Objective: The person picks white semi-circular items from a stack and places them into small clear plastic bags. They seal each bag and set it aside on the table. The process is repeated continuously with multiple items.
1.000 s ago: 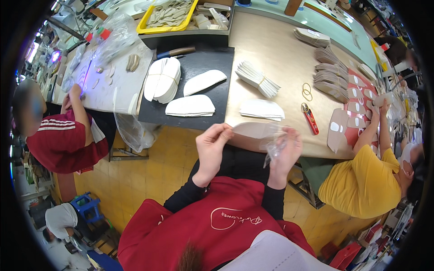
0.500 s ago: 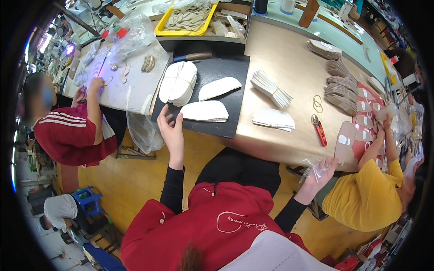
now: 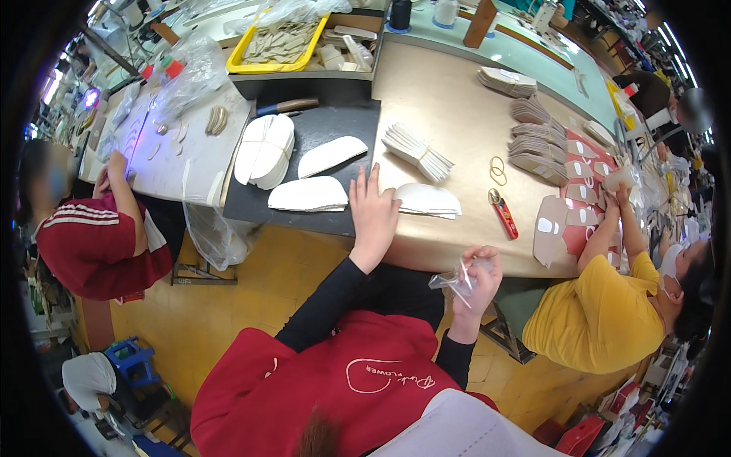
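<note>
My left hand (image 3: 373, 217) lies over the edge between the black mat and the gold-brown tabletop, fingers spread, holding nothing. Its thumb side meets the left end of a stack of white half-oval pieces (image 3: 429, 200); whether they touch, I cannot tell. Just left of its fingers, another such white stack (image 3: 307, 194) rests on the mat. Curled fingers of my right hand (image 3: 480, 283) grip a crumpled piece of clear plastic (image 3: 454, 281) in front of the table edge. Beyond my left hand lies a rubber-banded bundle of white pieces (image 3: 417, 151).
On the black mat (image 3: 320, 120) sit a banded white stack (image 3: 264, 151), a single white stack (image 3: 332, 156) and a wooden-handled tool (image 3: 286, 107). A red cutter (image 3: 502, 215) and rubber bands (image 3: 497, 170) lie right. Co-workers sit at both sides, one in yellow (image 3: 601, 320).
My left hand has moved right, from the mat's near stack to beside the stack on the tabletop. My right hand has come inward, its fingers curling around the clear plastic. The view has shifted.
</note>
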`<state>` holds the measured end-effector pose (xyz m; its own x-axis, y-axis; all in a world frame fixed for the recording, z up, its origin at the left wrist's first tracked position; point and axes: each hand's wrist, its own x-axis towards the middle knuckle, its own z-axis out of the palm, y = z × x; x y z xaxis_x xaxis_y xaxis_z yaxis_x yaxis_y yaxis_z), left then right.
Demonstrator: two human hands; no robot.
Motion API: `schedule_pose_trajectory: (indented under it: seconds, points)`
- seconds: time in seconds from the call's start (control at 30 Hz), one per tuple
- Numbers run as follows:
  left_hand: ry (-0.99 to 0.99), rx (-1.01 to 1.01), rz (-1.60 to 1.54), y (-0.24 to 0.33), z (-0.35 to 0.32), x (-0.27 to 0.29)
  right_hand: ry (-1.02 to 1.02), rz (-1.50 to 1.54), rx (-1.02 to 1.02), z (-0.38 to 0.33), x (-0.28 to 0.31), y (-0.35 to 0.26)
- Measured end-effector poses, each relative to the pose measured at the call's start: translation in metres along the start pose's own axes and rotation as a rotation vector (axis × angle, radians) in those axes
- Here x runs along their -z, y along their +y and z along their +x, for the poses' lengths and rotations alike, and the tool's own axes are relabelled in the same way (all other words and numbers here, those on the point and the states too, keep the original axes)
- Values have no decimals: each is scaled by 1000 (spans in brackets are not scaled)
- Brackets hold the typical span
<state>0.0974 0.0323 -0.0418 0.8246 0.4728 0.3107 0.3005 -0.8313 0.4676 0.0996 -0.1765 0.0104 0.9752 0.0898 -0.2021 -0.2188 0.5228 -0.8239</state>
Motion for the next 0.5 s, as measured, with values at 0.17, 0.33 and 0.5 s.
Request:
schedule_pose_trajectory:
  seconds: [0.17,0.33,0.5]
  points:
    - [173,-34,-301,3,-7,22,-208,-162,-17,-9,-8,2]
    - [-145,470,-1198,23,-30,58,-331,-706,320,-10,-41,20]
    - [-227,646,-1493,33,-47,78,-377,-989,803,1,-58,32]
